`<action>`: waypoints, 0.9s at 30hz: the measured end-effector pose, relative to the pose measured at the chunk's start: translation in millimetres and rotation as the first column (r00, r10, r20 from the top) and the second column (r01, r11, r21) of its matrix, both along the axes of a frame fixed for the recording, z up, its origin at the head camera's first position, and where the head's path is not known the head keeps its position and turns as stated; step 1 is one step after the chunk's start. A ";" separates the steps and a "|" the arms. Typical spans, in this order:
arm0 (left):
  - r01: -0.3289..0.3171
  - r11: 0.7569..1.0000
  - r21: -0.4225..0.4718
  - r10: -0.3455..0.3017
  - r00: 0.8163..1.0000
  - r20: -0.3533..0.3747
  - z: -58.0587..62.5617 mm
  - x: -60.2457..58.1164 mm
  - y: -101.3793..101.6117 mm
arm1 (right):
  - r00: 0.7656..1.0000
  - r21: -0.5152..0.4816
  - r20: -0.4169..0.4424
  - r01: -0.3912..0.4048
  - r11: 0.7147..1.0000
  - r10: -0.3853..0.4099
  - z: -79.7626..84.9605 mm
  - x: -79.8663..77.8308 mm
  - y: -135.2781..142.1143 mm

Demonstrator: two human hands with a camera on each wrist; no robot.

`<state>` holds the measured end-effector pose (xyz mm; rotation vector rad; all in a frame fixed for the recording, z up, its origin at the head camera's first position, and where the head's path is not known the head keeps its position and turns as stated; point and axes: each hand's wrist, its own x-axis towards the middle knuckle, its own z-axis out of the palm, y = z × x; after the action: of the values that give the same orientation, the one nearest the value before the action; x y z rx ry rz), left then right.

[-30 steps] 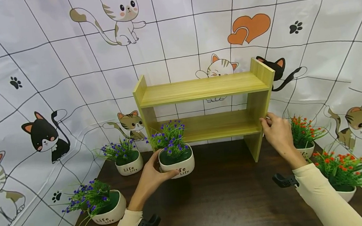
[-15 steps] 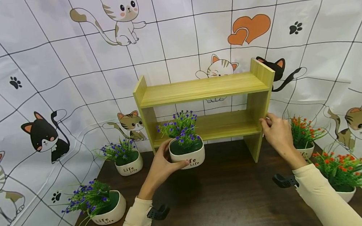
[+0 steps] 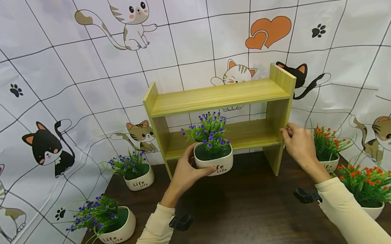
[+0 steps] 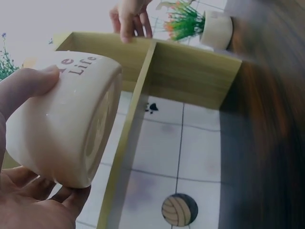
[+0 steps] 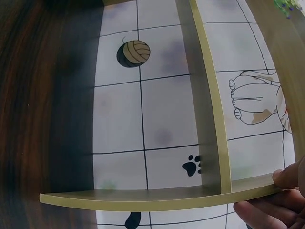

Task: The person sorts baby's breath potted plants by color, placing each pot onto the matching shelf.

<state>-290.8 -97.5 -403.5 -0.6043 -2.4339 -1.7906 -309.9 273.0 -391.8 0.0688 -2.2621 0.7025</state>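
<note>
My left hand (image 3: 185, 174) holds a white oval flowerpot (image 3: 217, 162) with purple flowers, thumb on its lettered front. The pot is held up, upright, in front of the lower board of a two-tier wooden shelf (image 3: 219, 97). In the left wrist view, the fingers curl round the far side of the pot (image 4: 66, 119), and its underside shows. My right hand (image 3: 300, 145) pinches the front edge of the shelf's right side panel. The right wrist view has the thumb on one face of that panel (image 5: 157, 202) and the fingers on the other.
Two more pots of purple flowers, one rear (image 3: 140, 178) and one nearer (image 3: 117, 227), stand on the dark table (image 3: 233, 220) at left. At right are two pots with orange-red flowers, one rear (image 3: 328, 146) and one nearer (image 3: 369, 184). A cat-print wall covering (image 3: 195, 43) hangs behind.
My left hand has carried the flowerpot rightward and somewhat up, from the shelf's left end to in front of its lower board. The right hand stays on the side panel.
</note>
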 end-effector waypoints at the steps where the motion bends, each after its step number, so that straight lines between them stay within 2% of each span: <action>1: 0.003 1.000 -0.001 -0.003 1.000 -0.004 0.8 -0.4 2.8 | 1.000 0.003 -0.005 -0.001 1.000 0.001 0.0 0.0 0.1; 11: 0.070 0.997 0.012 -0.070 0.997 -0.031 6.1 -6.5 33.8 | 0.999 0.016 -0.035 0.000 1.000 0.001 0.2 -1.4 0.9; 19: 0.124 0.992 0.037 -0.124 0.992 -0.001 9.5 -12.3 57.2 | 1.000 0.007 -0.019 -0.005 1.000 0.005 0.3 0.4 0.5; 27: 0.126 0.991 0.046 -0.127 0.992 0.023 17.2 -19.1 74.5 | 1.000 0.004 -0.016 -0.011 1.000 0.011 1.1 0.6 -0.4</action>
<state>-309.9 -23.0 -386.3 -0.7523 -2.4161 -1.9049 -309.2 272.6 -390.7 0.0888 -2.2498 0.7012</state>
